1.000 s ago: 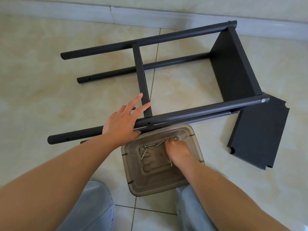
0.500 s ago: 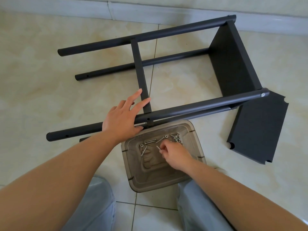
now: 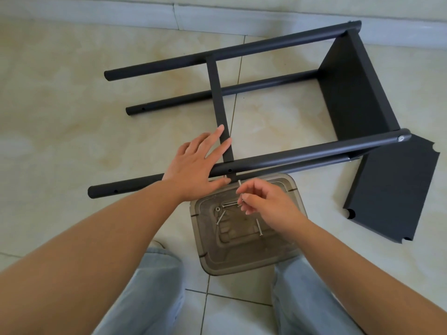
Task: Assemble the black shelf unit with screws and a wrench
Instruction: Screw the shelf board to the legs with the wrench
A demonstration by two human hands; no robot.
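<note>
Shelf unit [image 3: 266,97] lying on its side on tiled floor.
Left hand [image 3: 196,165] rests flat, fingers straight, on its nearest pole; right hand [image 3: 263,204] pinches 1 screw [image 3: 240,183] above the plastic tub [image 3: 242,262].

I saw a beige tiled floor [image 3: 72,117] with dark grout lines, a pale baseboard [image 3: 121,13] running along its far edge, and my light-blue jeans [image 3: 150,298] showing at the bottom of the view, both knees apart
</note>
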